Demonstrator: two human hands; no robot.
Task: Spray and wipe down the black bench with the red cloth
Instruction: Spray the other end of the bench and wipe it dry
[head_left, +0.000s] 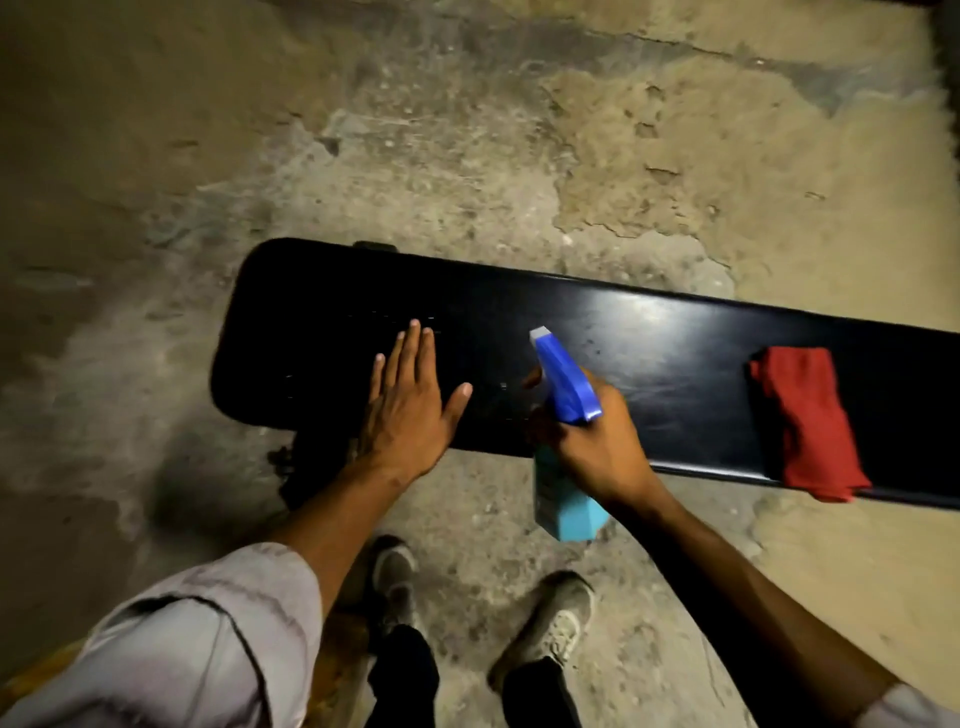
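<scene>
from the head view, my left hand (410, 395) lies flat and open on the black bench (649, 358), gripping nothing. my right hand (597, 441) is wrapped around the blue spray bottle (563, 431), nozzle aimed over the bench. the red cloth (810, 421) lies crumpled on the bench, well to the right.
</scene>
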